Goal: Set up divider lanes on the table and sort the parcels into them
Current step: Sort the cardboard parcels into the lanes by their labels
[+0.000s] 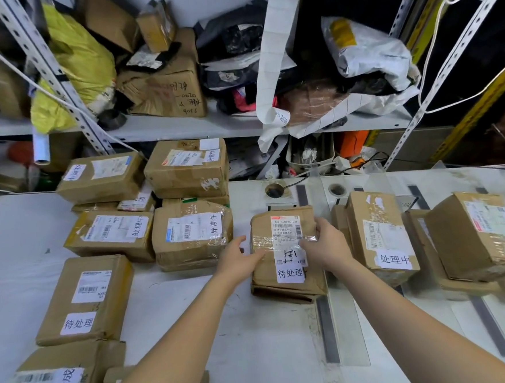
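Note:
A brown parcel [284, 278] with a white label lies on the white table [255, 340], just left of a clear divider [341, 328] on a dark base strip. My left hand [238, 261] presses its left edge with straight fingers. My right hand [326, 246] grips its upper right side, thumb over the shipping label. Right of that divider a labelled parcel [380, 236] lies in the middle lane, and beyond a second divider strip [491, 327] sits another parcel [481, 232]. Several unsorted parcels [188, 234] crowd the table's left half.
A metal shelf [181, 127] behind the table holds boxes, a yellow bag [78, 63] and plastic mailers. A paper label strip [274, 55] hangs over it. Two cable holes [275, 189] sit at the table's back edge. Parcels [85, 298] line the near left.

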Demonstrator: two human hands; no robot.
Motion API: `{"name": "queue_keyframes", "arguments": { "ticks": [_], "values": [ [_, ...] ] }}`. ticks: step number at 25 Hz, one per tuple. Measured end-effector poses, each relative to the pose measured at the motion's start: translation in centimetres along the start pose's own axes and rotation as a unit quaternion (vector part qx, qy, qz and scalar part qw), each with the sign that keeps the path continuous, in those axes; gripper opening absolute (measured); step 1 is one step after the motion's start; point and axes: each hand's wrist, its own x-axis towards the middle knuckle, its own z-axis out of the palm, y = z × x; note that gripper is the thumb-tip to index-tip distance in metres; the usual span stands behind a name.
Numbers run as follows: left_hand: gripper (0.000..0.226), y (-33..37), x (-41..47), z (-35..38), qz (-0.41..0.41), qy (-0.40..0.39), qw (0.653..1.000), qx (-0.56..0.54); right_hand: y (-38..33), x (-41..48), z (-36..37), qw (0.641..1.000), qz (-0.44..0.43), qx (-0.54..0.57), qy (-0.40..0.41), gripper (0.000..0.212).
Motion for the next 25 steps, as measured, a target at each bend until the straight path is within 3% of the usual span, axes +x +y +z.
{"name": "queue_keyframes", "arguments": {
  "ticks": [2,8,12,16,23,25],
  "values": [
    [0.076,0.8,-0.2,-1.5,0.026,0.016,0.999,0.037,-1.6,0.3,-0.3,0.997,-0.049,-0.057,0.013,0.073],
    [0.054,4.3,-1.4,-8.4,0.081,0.118,0.967,0.21,-7.8,2.5,-1.3,0.968,-0.194,-0.16,-0.01,0.068],
    [0.074,6.7,-1.7,-13.9,0.074,0.188,0.932,0.302,-12.8,4.4,-1.6,0.948,-0.25,-0.192,-0.035,0.069],
    [0.076,8.1,-0.5,-18.7,0.071,0.23,0.901,0.361,-17.0,6.6,-0.7,0.935,-0.279,-0.213,-0.045,0.069],
    [0.051,8.3,5.4,-22.4,0.053,0.222,0.943,0.244,-22.5,11.9,2.5,0.951,-0.261,-0.153,-0.06,0.064],
    [0.053,7.4,7.0,-21.7,0.051,0.234,0.949,0.205,-23.9,14.0,3.8,0.957,-0.248,-0.139,-0.052,0.061]
  ]
}}
